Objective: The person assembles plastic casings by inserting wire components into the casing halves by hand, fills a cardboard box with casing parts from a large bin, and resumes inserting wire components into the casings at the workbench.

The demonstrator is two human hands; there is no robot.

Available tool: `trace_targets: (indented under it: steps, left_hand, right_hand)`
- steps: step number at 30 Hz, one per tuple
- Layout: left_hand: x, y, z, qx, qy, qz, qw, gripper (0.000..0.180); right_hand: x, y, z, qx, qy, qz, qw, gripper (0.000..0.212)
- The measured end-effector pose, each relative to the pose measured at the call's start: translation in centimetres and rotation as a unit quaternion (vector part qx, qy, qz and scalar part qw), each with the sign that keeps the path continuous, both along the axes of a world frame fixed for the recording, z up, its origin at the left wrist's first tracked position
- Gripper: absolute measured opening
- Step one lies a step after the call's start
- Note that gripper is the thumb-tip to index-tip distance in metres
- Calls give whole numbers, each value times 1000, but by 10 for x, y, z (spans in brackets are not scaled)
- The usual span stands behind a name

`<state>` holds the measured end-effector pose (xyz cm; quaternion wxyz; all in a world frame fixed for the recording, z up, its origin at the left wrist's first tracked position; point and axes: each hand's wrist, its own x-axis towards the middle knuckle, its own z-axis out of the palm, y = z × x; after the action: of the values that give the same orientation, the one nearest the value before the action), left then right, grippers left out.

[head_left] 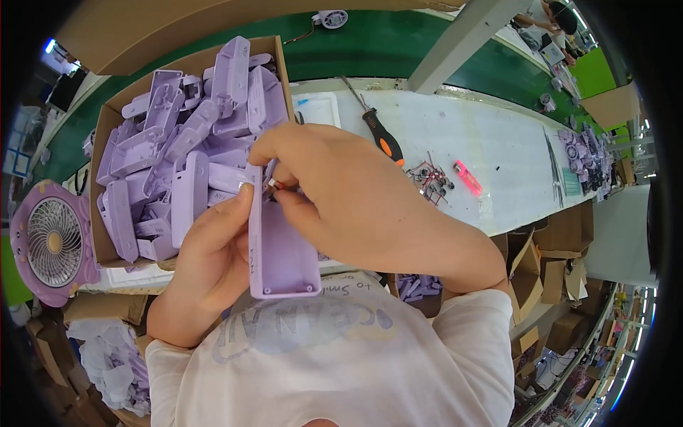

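Note:
A light purple plastic housing [288, 274], long and hollow like a shallow tray, is held upright in front of my chest. My left hand [217, 231] grips it by its left side, with the thumb on the rim. Over its upper end reaches my right hand [334, 185], thumb and fingers pinched inside the shell. Between those fingertips shows a small white and red part [274, 185], too small to name. My right hand hides much of the housing's upper interior. Just beyond my left hand stands a cardboard box [284, 60] heaped with similar purple housings [192, 132].
On the white worktop [434, 114] lie a black and orange screwdriver [383, 135], a tangle of small wired parts [430, 179] and a pink tool [467, 178]. A purple fan [53, 242] stands at left. Behind runs a green belt [377, 46]; another person [548, 25] is far right.

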<state>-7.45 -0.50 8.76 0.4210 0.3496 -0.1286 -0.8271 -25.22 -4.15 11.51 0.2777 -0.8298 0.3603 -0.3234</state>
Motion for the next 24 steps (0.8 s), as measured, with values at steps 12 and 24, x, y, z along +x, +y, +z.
trace_targets:
  steps: [12,24]
  left_hand:
    - [-11,1,14,-9,50,-25,998,41]
    - [30,-34,48,-519,-509,-132,674,31]
  right_hand:
    - [-44,11,24,42,-47,39,997,25]
    - [-73,-10,14,-81,99,12,992,14]
